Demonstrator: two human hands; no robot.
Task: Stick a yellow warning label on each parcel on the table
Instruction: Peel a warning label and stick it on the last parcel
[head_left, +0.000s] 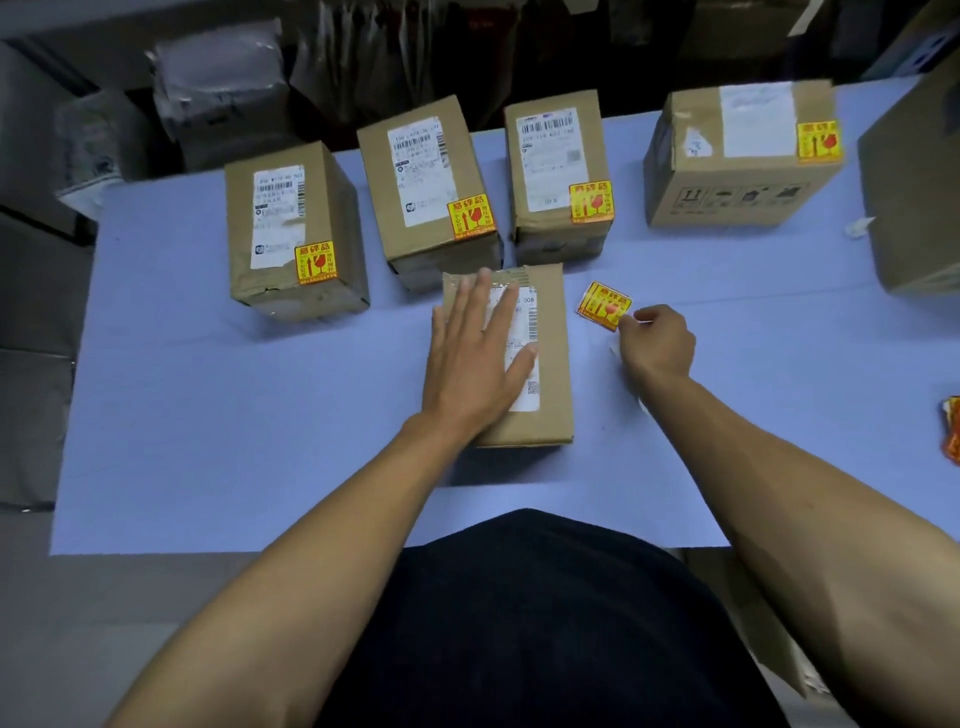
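A flat brown parcel (553, 358) lies in the middle of the blue table (234, 415). My left hand (472, 358) rests flat on its top, fingers spread over the white shipping label. My right hand (657, 343) pinches a yellow warning label (604, 305) by its corner, just right of that parcel and a little above the table. Behind stand several parcels, each bearing a yellow label: left (296, 234), middle (426, 192), right of middle (556, 176) and a wider box (737, 156) at far right.
A large brown box (914, 192) stands at the table's right edge. More yellow and red labels (951, 426) lie at the right border. A small white scrap (860, 227) sits near the big box. Wrapped goods and bags fill the dark space behind the table.
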